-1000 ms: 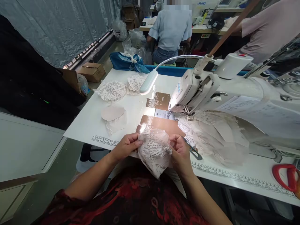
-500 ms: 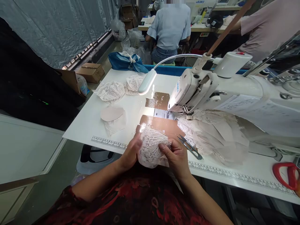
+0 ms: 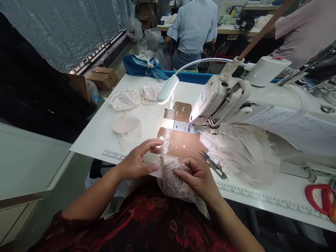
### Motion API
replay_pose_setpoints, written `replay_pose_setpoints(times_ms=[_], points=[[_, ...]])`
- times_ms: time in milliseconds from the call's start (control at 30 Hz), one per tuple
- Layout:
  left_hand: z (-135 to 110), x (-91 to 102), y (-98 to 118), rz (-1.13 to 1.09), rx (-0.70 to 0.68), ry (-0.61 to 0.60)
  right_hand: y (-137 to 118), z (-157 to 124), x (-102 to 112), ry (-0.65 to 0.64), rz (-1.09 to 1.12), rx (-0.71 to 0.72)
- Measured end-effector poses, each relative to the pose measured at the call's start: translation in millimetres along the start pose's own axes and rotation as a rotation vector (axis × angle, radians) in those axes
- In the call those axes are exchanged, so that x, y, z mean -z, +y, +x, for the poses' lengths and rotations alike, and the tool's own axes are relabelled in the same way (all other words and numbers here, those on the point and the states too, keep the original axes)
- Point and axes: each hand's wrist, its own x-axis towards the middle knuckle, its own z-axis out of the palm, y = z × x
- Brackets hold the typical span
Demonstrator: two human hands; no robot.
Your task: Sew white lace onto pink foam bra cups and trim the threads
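A rounded white lace piece [image 3: 174, 176], perhaps a bra cup, is at the table's front edge, close to my body. My right hand [image 3: 198, 176] grips its right side between thumb and fingers. To its left, my left hand [image 3: 140, 159] is open, thumb and fingers apart, with the fingertips near the lace edge. Thread snips [image 3: 214, 165] lie just beyond my right hand. In front of the lace, brown tape [image 3: 181, 141] covers the table by the needle area of the sewing machine [image 3: 210, 101].
Two lace cups [image 3: 125, 100] lie at the back left, with a beige and lace piece [image 3: 127, 127] nearer. Lace and fabric pieces [image 3: 244, 150] are heaped right of the needle. Red-handled scissors [image 3: 319, 197] lie far right. A lamp [image 3: 168, 89] hangs over the table. A person [image 3: 195, 29] sits beyond.
My left hand has let go of the lace piece and moved left, its fingers opening. The lace has shifted slightly down toward my body, still in my right hand.
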Motion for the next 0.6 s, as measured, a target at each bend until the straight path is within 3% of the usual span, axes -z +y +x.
replay_pose_setpoints(times_ms=[100, 167, 300, 600], points=[[5.5, -9.6, 11.0, 0.104, 0.035, -0.213, -3.5, 1.2, -5.5, -0.073, -0.090, 0.061], [8.3, -16.9, 12.8, 0.112, 0.073, -0.259, -4.9, 2.1, -6.2, -0.049, -0.167, 0.142], [11.2, -22.3, 10.4, 0.062, 0.090, -0.280, -7.4, 4.3, -3.2, 0.104, -0.322, 0.275], [16.9, -20.9, 10.8, -0.008, 0.114, -0.267, -6.8, 6.9, -6.2, 0.140, -0.238, 0.164]])
